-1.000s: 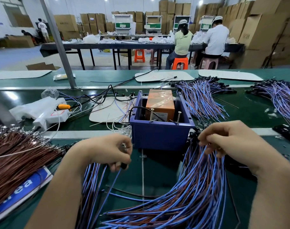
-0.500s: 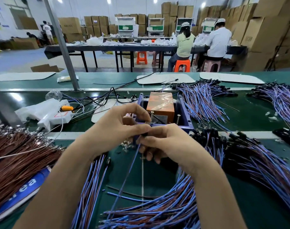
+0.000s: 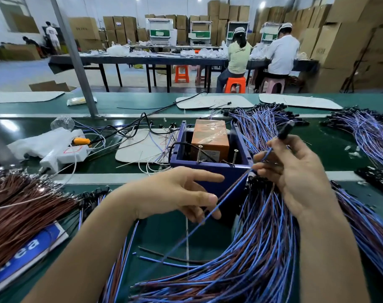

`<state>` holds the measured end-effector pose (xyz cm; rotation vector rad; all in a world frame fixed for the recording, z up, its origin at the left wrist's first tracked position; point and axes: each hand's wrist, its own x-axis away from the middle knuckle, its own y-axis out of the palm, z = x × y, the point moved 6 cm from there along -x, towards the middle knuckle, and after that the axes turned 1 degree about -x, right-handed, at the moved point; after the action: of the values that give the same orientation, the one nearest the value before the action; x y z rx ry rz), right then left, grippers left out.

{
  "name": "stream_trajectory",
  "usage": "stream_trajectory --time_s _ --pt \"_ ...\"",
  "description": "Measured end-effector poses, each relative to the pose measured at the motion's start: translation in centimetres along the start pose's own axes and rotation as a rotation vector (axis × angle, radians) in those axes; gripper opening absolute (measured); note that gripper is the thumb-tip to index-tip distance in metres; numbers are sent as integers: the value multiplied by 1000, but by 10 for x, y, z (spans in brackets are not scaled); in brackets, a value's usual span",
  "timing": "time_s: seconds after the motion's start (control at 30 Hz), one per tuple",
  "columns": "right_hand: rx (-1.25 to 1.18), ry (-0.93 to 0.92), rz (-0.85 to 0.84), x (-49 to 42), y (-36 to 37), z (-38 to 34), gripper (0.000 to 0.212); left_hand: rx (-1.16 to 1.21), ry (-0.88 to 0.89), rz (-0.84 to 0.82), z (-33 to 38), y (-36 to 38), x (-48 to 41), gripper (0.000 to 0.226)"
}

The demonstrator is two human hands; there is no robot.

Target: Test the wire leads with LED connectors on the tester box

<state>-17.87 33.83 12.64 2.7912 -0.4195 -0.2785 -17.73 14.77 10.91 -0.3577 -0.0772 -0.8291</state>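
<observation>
head | blue lead (image 3: 232, 189), black connector tip (image 3: 284, 130) | right hand (image 3: 295, 176) pinches it | left hand (image 3: 175, 193) relaxed open

Bright overhead lights, bowed edges — perhaps motion-blurred

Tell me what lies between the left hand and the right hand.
Head view: one blue wire lead runs from the right hand to the left hand, in front of the tester box.
</observation>
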Motion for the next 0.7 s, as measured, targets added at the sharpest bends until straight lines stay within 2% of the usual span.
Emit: stream_trajectory --time_s 0.2,0.37,0.47,0.6,0.67,0.7 --pt "249 -51 183 -6 -45 -2 18 -186 48 -145 3 -15 16 53" --pt "486 -56 267 -7 -63 1 21 -261 43 -155 0 -36 32 40" --pt "632 -50 323 -9 -69 5 15 -269 34 -119 -3 -49 41 32" --pt "679 24 294 -11 -61 12 15 -247 61 21 -1 -58 40 25" --pt "812 42 299 -12 -55 13 11 -246 76 89 1 -55 33 23" --pt "920 49 314 -12 -52 12 17 -236 84 117 2 -53 29 21"
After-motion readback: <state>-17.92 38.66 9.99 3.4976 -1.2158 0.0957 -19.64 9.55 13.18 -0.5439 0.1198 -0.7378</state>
